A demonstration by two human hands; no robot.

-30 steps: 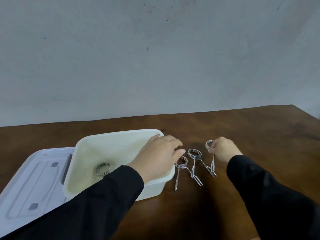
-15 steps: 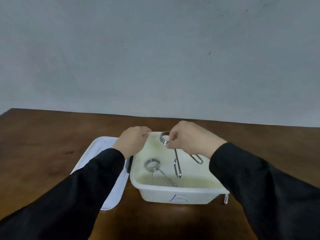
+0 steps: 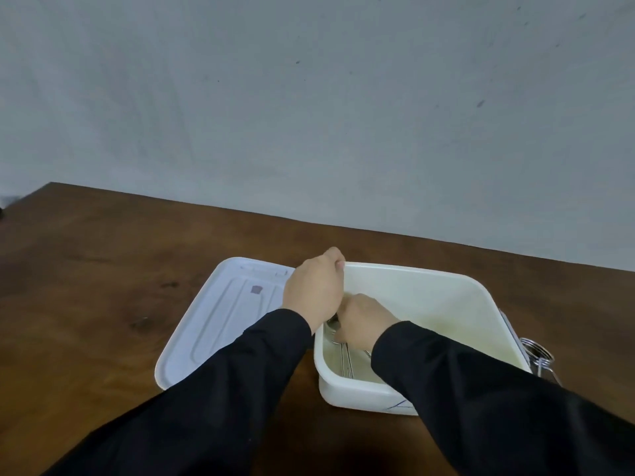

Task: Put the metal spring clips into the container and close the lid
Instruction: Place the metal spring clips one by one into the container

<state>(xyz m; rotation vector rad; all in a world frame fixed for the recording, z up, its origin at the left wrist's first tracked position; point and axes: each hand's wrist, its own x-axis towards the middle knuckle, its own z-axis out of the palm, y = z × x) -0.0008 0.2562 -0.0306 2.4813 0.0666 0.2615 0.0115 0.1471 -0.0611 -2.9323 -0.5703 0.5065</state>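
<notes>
Right hand inside tub, curled on a clip. Left hand clenches the rim at 9 o'clock. Risk: clip outside at 3 o'clock overlooked before lid closes.

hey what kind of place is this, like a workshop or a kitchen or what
Hard to say; probably a plain indoor room set up for a tabletop task. You see a dark wooden table, a bare grey wall, and just a white plastic container with its lid alongside.
</notes>
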